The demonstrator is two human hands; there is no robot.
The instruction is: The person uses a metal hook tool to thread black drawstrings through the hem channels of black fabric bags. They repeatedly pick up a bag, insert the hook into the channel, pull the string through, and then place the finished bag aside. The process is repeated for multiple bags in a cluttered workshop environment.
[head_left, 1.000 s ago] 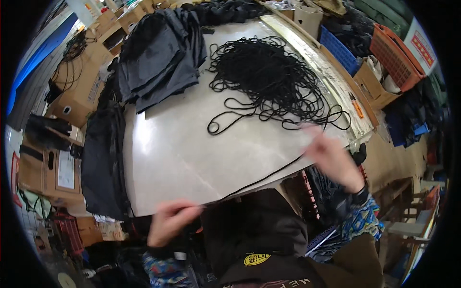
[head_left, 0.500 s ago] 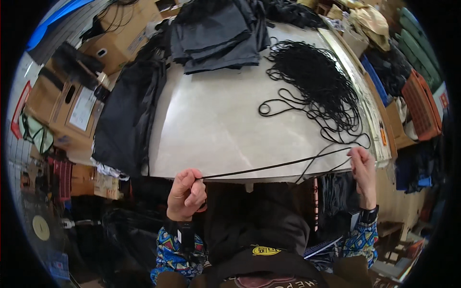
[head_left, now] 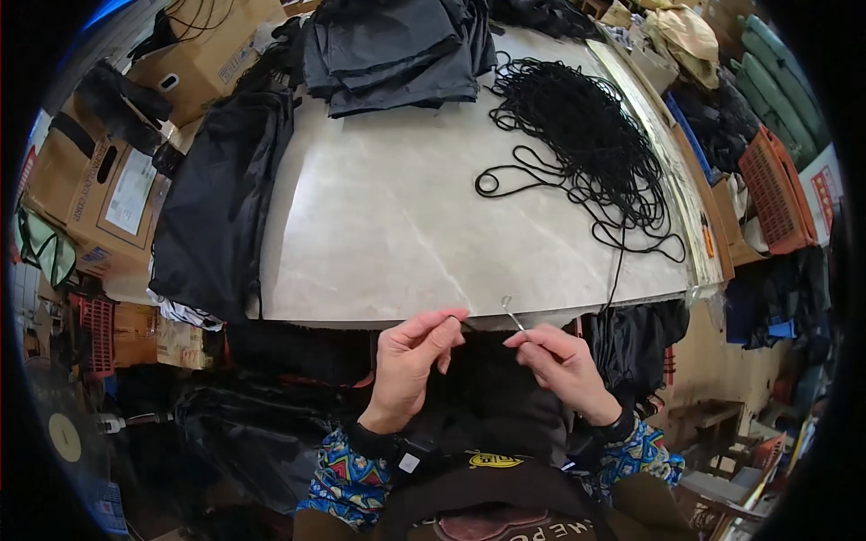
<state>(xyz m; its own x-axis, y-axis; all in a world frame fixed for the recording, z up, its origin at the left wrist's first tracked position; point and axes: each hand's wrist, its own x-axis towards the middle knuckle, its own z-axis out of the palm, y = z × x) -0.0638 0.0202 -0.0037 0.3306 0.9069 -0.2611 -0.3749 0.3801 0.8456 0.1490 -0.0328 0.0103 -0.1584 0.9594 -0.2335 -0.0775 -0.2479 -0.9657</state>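
Note:
Just past the table's near edge, my left hand [head_left: 411, 368] has thumb and fingers pinched together on the end of a black cord, and only a short dark bit shows at the fingertips. Facing it on the right, my right hand [head_left: 565, 368] grips a thin metal tool with a small looped tip [head_left: 509, 307], which points up and left. A tangled heap of black cord [head_left: 577, 126] lies on the right of the pale tabletop [head_left: 379, 225]. One strand runs from the heap over the near edge; its path to my left hand is hidden.
Folded black fabric [head_left: 397, 54] is stacked at the table's far side, and more black fabric [head_left: 212, 198] drapes along the left edge. Cardboard boxes [head_left: 108, 194] stand at left. An orange cutter [head_left: 708, 242] lies by the right edge, with a red basket [head_left: 778, 189] beyond.
The cord is no longer stretched between my hands. My right hand has come left and inward and now holds the metal tool. My left hand has moved right, toward it.

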